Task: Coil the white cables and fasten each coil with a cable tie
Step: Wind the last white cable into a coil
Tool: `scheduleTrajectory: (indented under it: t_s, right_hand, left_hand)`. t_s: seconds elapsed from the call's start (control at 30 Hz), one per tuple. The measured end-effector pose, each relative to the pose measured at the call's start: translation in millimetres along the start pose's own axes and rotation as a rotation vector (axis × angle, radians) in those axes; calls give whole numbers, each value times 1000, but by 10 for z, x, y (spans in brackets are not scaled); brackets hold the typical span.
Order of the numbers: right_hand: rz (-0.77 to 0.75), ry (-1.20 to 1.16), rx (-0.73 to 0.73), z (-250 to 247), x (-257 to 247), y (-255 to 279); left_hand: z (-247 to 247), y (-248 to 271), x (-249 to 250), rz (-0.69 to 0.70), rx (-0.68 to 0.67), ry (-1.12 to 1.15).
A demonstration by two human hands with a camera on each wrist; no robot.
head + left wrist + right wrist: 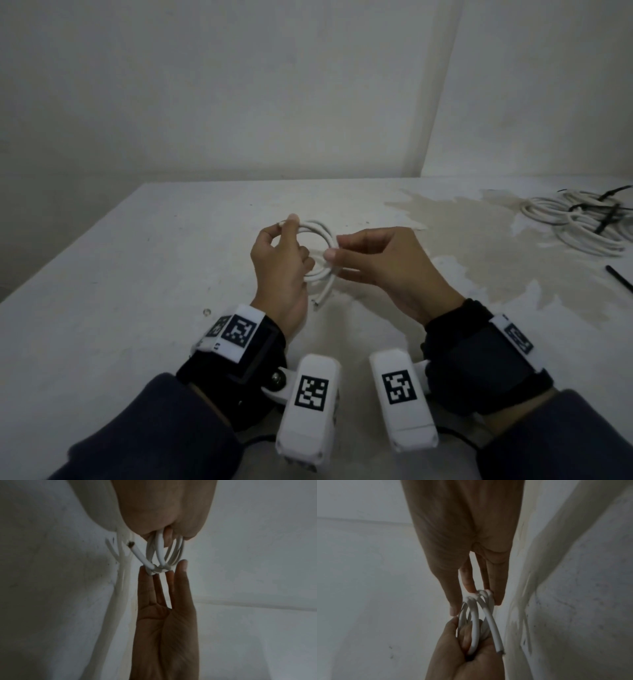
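Note:
A small coil of white cable (320,229) is held up above the white table (137,274) between both hands. My left hand (287,240) grips its left side, fingers curled round the loops. My right hand (337,248) pinches the coil's right side between thumb and fingers. One cut cable end (317,303) hangs down below the coil. In the left wrist view the coil (164,550) runs from my left hand (164,534) down to the right hand's fingertips (181,563). The right wrist view shows my right hand (479,595) pinching the loops (475,622) and the left hand (464,649) below.
A pile of coiled white cables (579,222) bound with black ties lies at the table's far right. A loose black cable tie (618,279) lies near the right edge. White walls stand behind the table, and stained patches mark its right half.

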State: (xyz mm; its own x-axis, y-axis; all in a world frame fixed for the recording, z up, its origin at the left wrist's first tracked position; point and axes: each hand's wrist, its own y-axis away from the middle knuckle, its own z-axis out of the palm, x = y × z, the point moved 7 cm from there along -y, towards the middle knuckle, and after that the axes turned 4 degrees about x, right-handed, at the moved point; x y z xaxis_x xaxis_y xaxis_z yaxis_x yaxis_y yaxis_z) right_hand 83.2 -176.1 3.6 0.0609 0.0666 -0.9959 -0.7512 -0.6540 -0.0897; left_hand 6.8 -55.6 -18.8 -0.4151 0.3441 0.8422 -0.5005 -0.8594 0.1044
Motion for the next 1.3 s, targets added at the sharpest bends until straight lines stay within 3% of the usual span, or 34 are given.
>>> scheduleTrajectory:
  t_s: [0.27, 0.47, 0.57, 0.67, 0.83, 0.9, 1.0, 1.3]
  right_hand:
    - [-70, 57, 148, -163, -2, -66]
    - [-220, 196, 345, -393, -67, -99]
    - [-247, 226, 273, -409, -114, -110]
    - [-229, 241, 107, -363, -147, -115]
    - [-230, 306, -89, -227, -149, -76]
    - [-258, 316, -110, -187, -154, -71]
    - [-309, 299, -70, -176, -177, -77]
    - [-335, 431, 132, -287, -200, -128]
  left_hand:
    - [145, 72, -73, 17, -138, -69]
    - [274, 147, -252, -211, -281, 89]
    - [298, 172, -298, -371, -377, 129]
    - [277, 231, -304, -559, -514, 115]
    - [258, 287, -289, -631, -653, -66]
    - [276, 303, -289, -593, -642, -172]
    - [307, 260, -239, -404, -536, -284]
    - [189, 60, -79, -162, -227, -148]
